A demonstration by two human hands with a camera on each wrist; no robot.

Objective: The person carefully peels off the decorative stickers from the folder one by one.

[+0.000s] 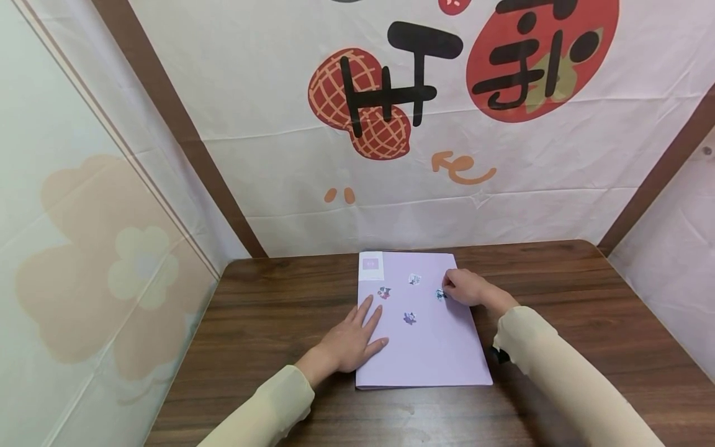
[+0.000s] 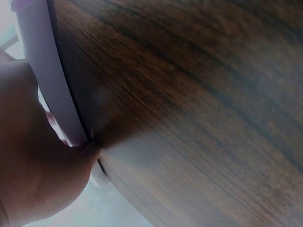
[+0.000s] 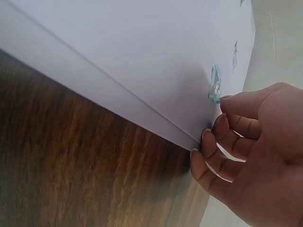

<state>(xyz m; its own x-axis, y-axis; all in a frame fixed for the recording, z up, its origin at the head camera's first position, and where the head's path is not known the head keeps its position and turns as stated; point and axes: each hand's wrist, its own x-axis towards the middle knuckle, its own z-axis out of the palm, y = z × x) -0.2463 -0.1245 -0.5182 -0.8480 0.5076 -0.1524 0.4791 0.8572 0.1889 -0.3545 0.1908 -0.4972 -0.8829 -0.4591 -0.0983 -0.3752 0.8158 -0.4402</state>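
Observation:
A pale purple folder [image 1: 424, 357] lies on the wooden table with several small cartoon stickers on its cover. My left hand [image 1: 349, 343] rests on the folder's left side, fingers spread; in the left wrist view the hand [image 2: 42, 156] is at the folder's edge [image 2: 52, 71]. At the right side, my right hand [image 1: 466, 287] has its fingers curled at a teal sticker [image 1: 440, 294]. In the right wrist view the thumb of this hand [image 3: 265, 146] touches the lower end of the sticker [image 3: 215, 84]; the index fingertip is partly hidden, other fingertips meet the folder's edge.
Other stickers on the cover are a pink and dark one [image 1: 384, 292], a pale one [image 1: 414, 279] and a purple one [image 1: 410, 318]. A white label [image 1: 371, 273] is at the top left corner. Behind the table [image 1: 268, 323] hangs a printed cloth [image 1: 279, 161].

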